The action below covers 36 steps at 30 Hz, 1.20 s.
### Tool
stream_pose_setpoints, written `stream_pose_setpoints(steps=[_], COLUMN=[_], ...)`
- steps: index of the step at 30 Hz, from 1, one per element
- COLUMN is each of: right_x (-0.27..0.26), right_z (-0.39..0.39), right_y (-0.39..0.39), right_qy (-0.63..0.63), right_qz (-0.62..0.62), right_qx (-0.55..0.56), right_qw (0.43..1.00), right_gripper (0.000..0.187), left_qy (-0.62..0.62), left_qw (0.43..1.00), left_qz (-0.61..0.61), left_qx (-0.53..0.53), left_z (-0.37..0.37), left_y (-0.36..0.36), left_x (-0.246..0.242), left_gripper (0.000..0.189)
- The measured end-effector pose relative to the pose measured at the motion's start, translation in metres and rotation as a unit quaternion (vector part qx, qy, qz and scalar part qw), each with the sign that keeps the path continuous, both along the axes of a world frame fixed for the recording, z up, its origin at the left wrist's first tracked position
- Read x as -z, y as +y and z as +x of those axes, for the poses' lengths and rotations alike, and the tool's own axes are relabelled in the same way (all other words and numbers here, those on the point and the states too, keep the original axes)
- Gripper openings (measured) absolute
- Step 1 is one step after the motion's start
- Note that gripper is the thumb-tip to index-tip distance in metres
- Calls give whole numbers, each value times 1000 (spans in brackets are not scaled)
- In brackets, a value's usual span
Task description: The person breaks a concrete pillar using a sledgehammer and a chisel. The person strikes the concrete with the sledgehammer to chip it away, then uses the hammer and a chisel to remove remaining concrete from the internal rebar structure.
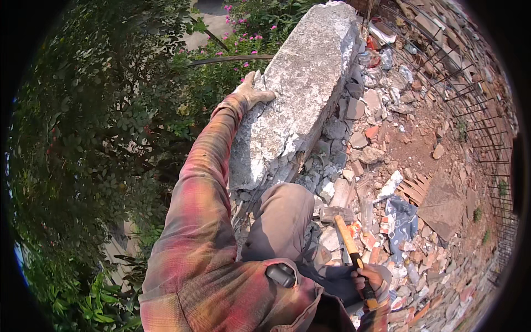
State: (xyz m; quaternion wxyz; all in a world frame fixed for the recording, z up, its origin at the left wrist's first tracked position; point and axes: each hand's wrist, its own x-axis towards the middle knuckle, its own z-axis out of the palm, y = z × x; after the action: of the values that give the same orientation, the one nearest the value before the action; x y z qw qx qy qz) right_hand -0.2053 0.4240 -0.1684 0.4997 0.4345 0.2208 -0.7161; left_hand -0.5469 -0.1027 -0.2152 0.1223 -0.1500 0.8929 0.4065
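My left hand (252, 92), in a pale work glove, rests against the left edge of a long, rough concrete beam (305, 74), its fingers spread. The beam slants away from me; its near end is broken, with cracked, crumbling concrete. My right hand (370, 277) is closed around the black-wrapped part of a sledgehammer's wooden handle (347, 236), low at the right of my body. The hammer's steel head (337, 214) lies over rubble beside my bent knee, just right of the beam's near end.
Broken concrete and brick rubble (371, 155) covers the ground right of the beam, with a dark plastic sheet (400, 224) among it. Steel reinforcement bars (477, 112) curve along the far right. A flat slab (442, 205) lies nearer. Leafy bushes (108, 124) border the left.
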Motion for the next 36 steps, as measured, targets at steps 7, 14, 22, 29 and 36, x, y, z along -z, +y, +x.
stream_pose_setpoints(steps=[7,14,22,29,36], right_x=[31,25,18,21,24], right_z=[33,65,59,75,69], right_y=[21,9,-22,-8,-19], right_qy=[31,95,94,112,109], right_qz=[-28,43,21,66,89], right_qx=[-27,-78,-49,-1,-47], right_qw=[999,992,994,991,989], right_gripper=[33,31,34,31,23], left_qy=[25,163,237,344,165], left_qw=[999,930,835,818,836], left_qz=[-24,263,461,403,514], left_qx=[-7,-198,-186,-224,95], left_z=[-6,-12,-9,6,25], left_y=[5,-26,-69,32,169], left_x=[12,56,50,-57,-113], left_gripper=[111,59,16,48,63])
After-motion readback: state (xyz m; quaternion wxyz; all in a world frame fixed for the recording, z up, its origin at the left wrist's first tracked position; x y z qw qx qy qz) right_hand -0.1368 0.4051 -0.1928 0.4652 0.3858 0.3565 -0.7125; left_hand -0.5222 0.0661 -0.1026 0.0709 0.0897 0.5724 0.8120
